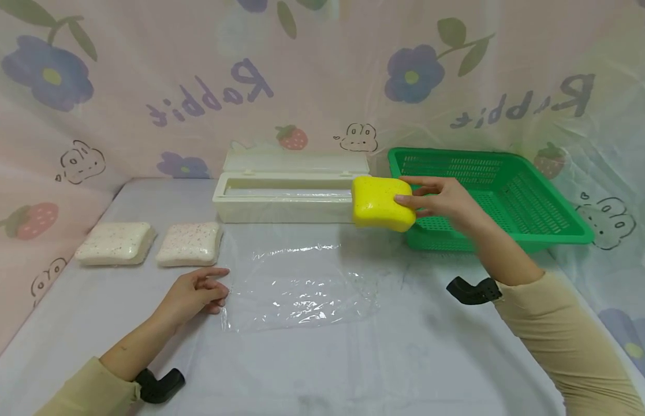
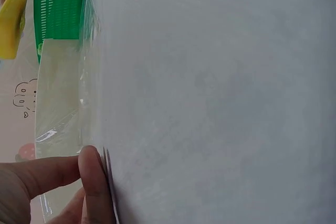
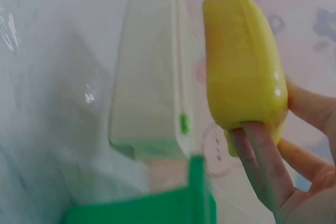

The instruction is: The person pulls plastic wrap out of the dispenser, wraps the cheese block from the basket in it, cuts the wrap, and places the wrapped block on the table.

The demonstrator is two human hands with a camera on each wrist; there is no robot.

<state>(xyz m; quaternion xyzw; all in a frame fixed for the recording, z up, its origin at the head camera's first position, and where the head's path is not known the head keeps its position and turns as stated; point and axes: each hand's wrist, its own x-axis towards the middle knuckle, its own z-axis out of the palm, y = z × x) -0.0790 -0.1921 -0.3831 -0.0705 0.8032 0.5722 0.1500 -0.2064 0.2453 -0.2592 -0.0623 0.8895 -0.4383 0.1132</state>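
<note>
My right hand [image 1: 439,199] grips a thick yellow sponge [image 1: 378,202] by its right end, thumb on the near face. It is held up in front of the green basket and the right end of the film dispenser. In the right wrist view, the sponge [image 3: 241,61] shows edge-on, with fingers at its lower end. A sheet of clear plastic film [image 1: 301,289] lies crinkled and shiny on the table. At its left edge my left hand [image 1: 189,294] pinches the film, and the left wrist view shows thumb and finger meeting there.
The white film dispenser [image 1: 286,210] stands open-lidded at the back, a roll inside. Right of it sits a green slotted basket [image 1: 509,238]. Two white speckled, shiny-surfaced blocks, one block [image 1: 114,242] and another block [image 1: 189,244], lie at left. A patterned curtain [image 1: 312,75] surrounds the table.
</note>
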